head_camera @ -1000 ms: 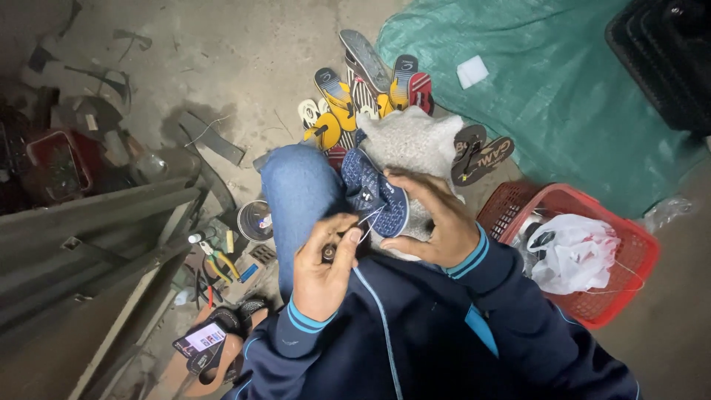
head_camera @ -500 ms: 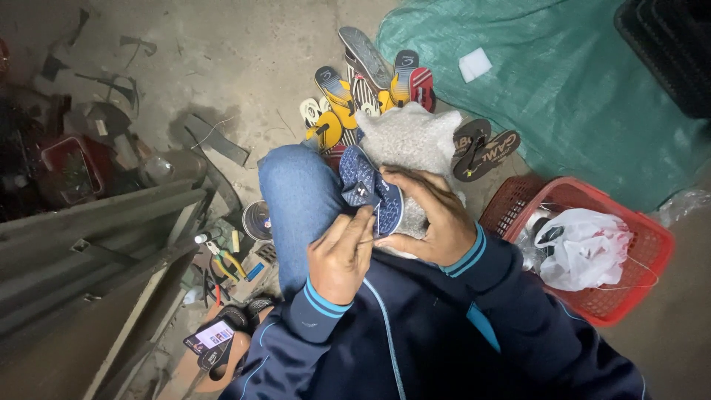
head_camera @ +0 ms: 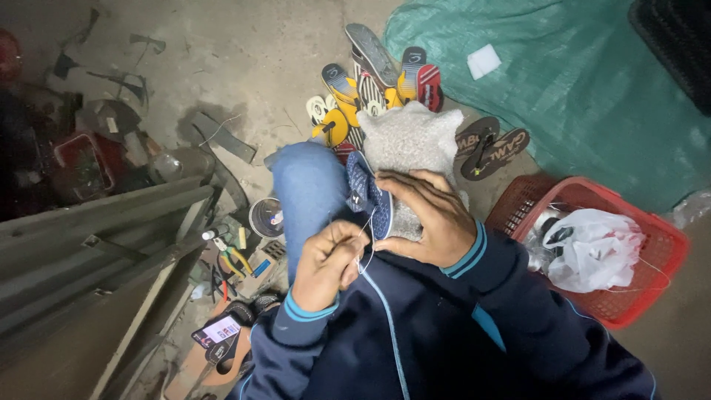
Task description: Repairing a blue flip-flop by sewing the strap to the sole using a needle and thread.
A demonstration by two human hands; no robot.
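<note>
Seemingly mid-stitch: right hand (head_camera: 433,218) clamps blue patterned sandal (head_camera: 368,198) on the denim-clad knee (head_camera: 311,185), steadying it against a grey cloth (head_camera: 411,144). Left hand (head_camera: 329,263), fingers pinched together, holds taut thread (head_camera: 364,241) at the sandal's near edge. Red basket (head_camera: 637,296) sits right.

A roadside shoe-repair workshop: worn sandals (head_camera: 385,81) heaped on concrete floor (head_camera: 237,59), scattered pliers (head_camera: 233,255), tarp (head_camera: 578,96).
</note>
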